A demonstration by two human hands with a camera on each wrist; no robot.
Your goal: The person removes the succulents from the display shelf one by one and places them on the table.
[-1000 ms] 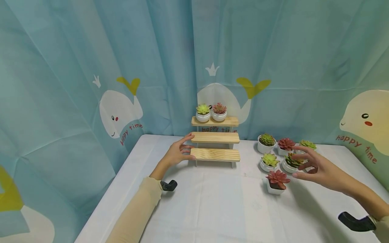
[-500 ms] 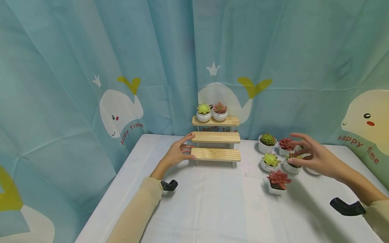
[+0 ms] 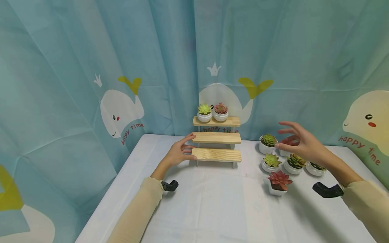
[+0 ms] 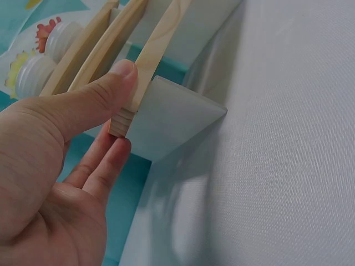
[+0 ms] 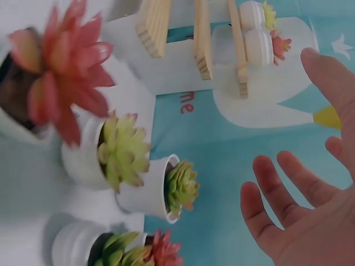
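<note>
A three-tier wooden stand (image 3: 216, 139) sits at the back of the white table (image 3: 212, 209). On its top shelf stand a yellow-green succulent pot (image 3: 204, 113) and a pink one (image 3: 220, 112). My left hand (image 3: 191, 146) grips the stand's left end; in the left wrist view the thumb (image 4: 89, 102) lies on the lowest plank (image 4: 150, 52) with fingers underneath. My right hand (image 3: 288, 138) hovers open with spread fingers, holding nothing, above a group of succulent pots: dark green (image 3: 268, 143), yellow-green (image 3: 271, 162), red (image 3: 279, 182). In the right wrist view the right hand (image 5: 299, 210) is apart from the pots (image 5: 119, 152).
More pots stand right of the group (image 3: 294, 163) (image 3: 316, 168), and one red pot is partly hidden behind my right hand. A teal whale-print curtain (image 3: 121, 67) closes in the table at the back and both sides. Bare tablecloth lies in front of the stand.
My right hand has lifted from low over the right-hand pots and moved back and left, now above the rear ones. The left hand stays on the stand.
</note>
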